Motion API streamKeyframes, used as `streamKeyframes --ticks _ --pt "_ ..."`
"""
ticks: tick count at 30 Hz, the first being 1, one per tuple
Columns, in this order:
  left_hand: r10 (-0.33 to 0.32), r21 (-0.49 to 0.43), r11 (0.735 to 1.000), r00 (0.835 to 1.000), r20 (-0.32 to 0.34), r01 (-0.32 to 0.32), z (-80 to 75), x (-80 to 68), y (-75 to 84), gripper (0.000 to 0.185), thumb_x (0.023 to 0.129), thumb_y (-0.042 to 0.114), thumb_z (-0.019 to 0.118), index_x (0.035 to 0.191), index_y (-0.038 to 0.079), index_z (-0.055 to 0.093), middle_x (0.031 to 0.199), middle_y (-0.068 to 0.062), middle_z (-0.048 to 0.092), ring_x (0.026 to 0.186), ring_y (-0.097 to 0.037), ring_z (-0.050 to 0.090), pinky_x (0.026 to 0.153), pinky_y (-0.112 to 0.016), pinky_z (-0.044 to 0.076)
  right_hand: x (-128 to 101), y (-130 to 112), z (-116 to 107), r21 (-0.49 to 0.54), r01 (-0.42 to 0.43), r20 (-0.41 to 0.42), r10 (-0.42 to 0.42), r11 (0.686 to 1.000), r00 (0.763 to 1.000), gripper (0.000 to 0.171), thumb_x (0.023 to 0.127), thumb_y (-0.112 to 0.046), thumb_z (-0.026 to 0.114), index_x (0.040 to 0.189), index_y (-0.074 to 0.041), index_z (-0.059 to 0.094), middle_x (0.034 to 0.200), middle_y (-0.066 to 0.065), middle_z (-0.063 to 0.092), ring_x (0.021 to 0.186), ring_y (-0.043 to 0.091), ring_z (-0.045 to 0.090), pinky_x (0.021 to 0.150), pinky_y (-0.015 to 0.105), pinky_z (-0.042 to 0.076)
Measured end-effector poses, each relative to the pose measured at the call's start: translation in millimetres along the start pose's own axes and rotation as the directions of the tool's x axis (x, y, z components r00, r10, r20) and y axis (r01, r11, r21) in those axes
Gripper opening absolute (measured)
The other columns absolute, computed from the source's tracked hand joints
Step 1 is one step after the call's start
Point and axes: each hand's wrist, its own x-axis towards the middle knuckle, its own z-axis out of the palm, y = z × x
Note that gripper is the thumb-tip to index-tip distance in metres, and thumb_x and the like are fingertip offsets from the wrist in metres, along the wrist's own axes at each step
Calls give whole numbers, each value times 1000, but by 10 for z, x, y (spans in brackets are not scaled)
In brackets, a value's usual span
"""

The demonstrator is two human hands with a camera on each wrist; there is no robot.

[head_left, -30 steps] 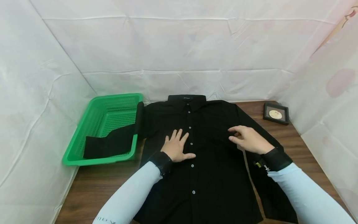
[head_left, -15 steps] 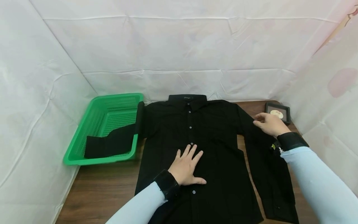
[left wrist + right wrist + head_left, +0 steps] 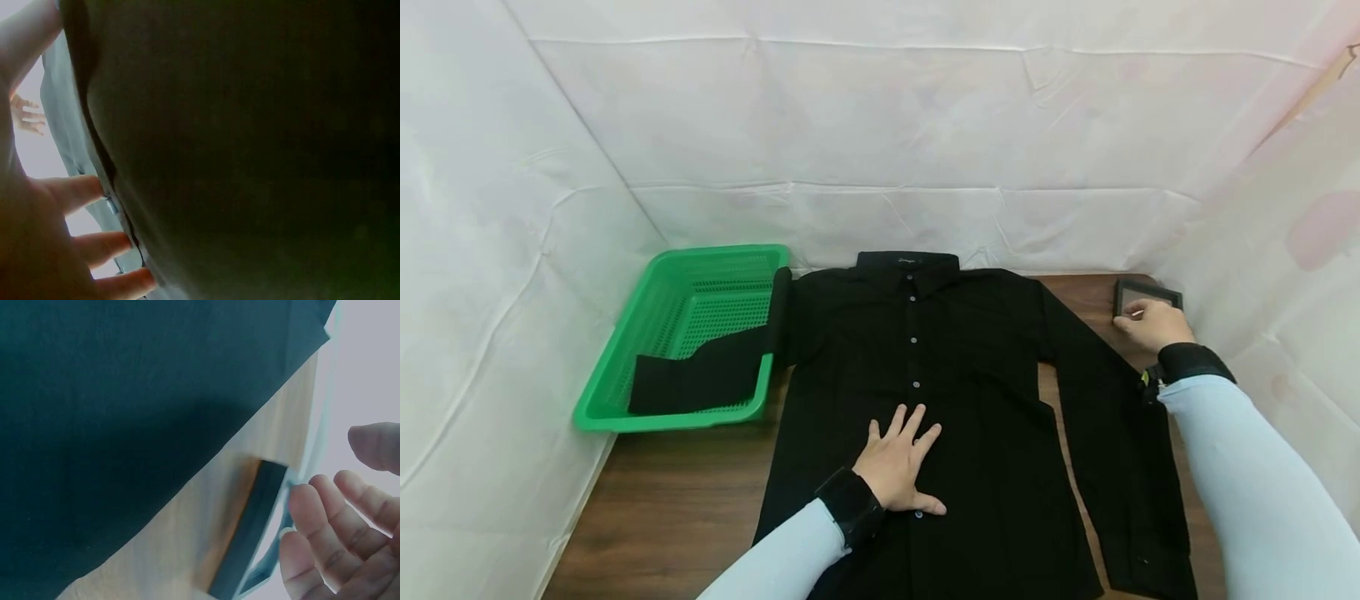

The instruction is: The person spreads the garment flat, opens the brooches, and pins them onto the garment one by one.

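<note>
A black button-up shirt (image 3: 977,433) lies spread front side up, its collar at the far side. On its lower front rests my left hand (image 3: 895,467), palm down with fingers spread; in the left wrist view those fingers (image 3: 103,249) touch the dark cloth. My right hand (image 3: 1156,325) is at the small dark square frame (image 3: 1153,287) at the far right, covering part of it. Seen from the right wrist, the thumb stands apart from the loosely bent fingers, beside the frame (image 3: 249,531). A pale round piece in the frame is mostly hidden by the hand.
Left of the shirt stands a green plastic basket (image 3: 591,404), with one black sleeve (image 3: 696,379) folded over its side and lying inside. The other sleeve (image 3: 1142,483) stretches along the right. Brown wooden table (image 3: 677,508) shows around the shirt; white sheeting (image 3: 880,117) hangs behind and beside.
My right hand has moved from above the shirt's right side, away to the right, to the small frame. The left hand has slid down the shirt front toward me.
</note>
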Motion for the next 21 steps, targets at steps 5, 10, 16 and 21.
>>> streamKeyframes --ticks 5,10,16,21 --pt "-17 -5 1000 1000 21 18 3 1 6 113 62 84 61 153 23 28 160 -11 13 143 -37 17 96 -70 32 96 130 32 14 -84 -16 84 996 996 66 97 -49 44 132 7 48 124 35 52 109 55 45 88 63 39" --pt "-31 -22 999 999 33 31 12 15 27 114 61 82 63 153 23 28 160 -11 12 144 -38 15 94 -73 30 121 143 46 -22 -158 -13 158 987 987 73 96 -51 45 135 11 43 129 41 40 112 60 38 91 65 37" --pt "-47 -26 999 998 48 48 31 30 37 116 60 81 65 153 23 27 160 -11 9 144 -38 11 95 -74 27 145 129 121 -52 -192 -4 192 980 981 70 96 -49 47 134 10 44 129 42 39 112 59 41 89 64 39" --pt "-52 -40 998 998 45 54 29 23 36 116 59 79 67 152 23 28 160 -11 10 144 -39 12 95 -74 27 174 110 201 -59 -208 -9 208 976 978 57 97 -44 48 116 9 51 119 39 47 104 55 47 80 61 43"
